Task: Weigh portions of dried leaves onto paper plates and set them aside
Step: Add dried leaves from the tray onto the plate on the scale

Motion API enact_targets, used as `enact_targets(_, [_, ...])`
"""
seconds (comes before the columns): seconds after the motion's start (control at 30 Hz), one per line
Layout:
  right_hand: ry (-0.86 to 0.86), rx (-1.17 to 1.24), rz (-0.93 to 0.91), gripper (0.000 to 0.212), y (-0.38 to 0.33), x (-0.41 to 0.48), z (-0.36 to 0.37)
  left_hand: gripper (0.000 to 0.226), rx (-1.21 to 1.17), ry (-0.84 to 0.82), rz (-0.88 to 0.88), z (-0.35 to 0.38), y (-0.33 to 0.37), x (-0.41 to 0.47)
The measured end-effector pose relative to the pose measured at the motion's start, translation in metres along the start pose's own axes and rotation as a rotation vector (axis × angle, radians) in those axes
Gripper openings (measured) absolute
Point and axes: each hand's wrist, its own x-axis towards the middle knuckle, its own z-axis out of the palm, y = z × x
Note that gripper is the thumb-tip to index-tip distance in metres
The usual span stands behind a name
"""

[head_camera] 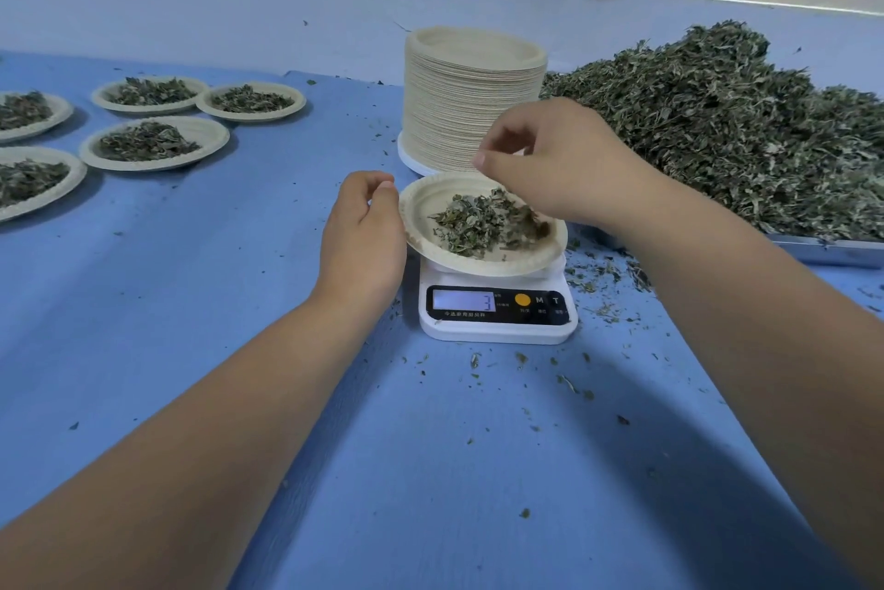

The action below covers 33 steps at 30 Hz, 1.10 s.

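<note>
Two bare hands over a blue counter strewn with leaf crumbs. Nearest, a white scale, display reading 3, bearing a slightly tilted paper plate with a small heap of dried leaves. Left hand at the plate's 9 o'clock, fingers curled by the rim; grip unclear. Right hand over its 2 o'clock, fingers bunched downward, hiding some rim; contents impossible to tell. Beyond at 12 o'clock, stacked empty plates; at 2 o'clock, a leaf pile on a metal tray; at 10 o'clock, five filled plates.
</note>
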Motion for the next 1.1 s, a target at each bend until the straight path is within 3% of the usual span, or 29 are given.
enact_targets(0.1, [0.090, 0.196, 0.038, 0.009, 0.008, -0.007, -0.005, 0.021, -0.002, -0.007, -0.009, 0.000, 0.001, -0.001])
enact_targets(0.27, [0.248, -0.108, 0.103, 0.010, 0.059, -0.030, -0.011, 0.026, 0.009, -0.040, 0.008, -0.002, 0.000, -0.001])
enact_targets(0.4, [0.312, -0.310, 0.113, 0.023, 0.094, -0.054, -0.004, 0.038, 0.040, -0.137, 0.031, -0.002, 0.000, -0.003])
enact_targets(1.1, [0.235, -0.346, 0.186, 0.023, 0.112, -0.055, 0.002, 0.043, 0.080, -0.226, 0.060, 0.000, 0.002, -0.009])
